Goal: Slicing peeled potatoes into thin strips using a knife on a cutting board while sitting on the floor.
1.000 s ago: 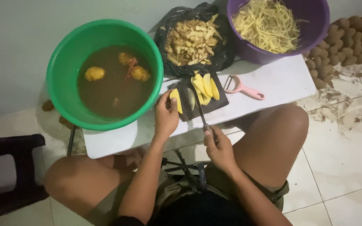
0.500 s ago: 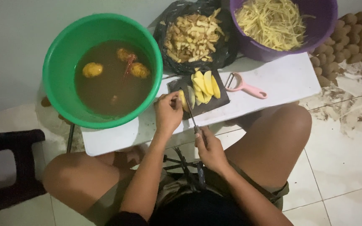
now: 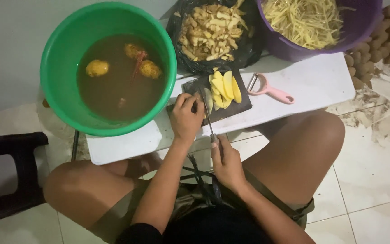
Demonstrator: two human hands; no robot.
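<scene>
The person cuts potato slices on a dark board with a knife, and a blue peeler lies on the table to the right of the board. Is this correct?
Not quite: the peeler is pink, not blue, as the head view shows. The rest holds: the right hand holds the knife over the dark board, the left hand steadies the potato slices, and the peeler lies on the table right of the board.

Just beyond the left hand's grip, the potato slices (image 3: 225, 88) are pale yellow on a dark grey cutting board (image 3: 240, 107). The knife (image 3: 207, 115) in the right hand's grip has a silvery blade. Right of both, a pink peeler (image 3: 274, 92) lies on the white tabletop (image 3: 312, 81). Left of the grip stands a green basin (image 3: 59, 58) of brown water; farther off are a black bag (image 3: 249, 45) of tan peelings and a purple basin (image 3: 362, 27) of pale yellow strips.
</scene>
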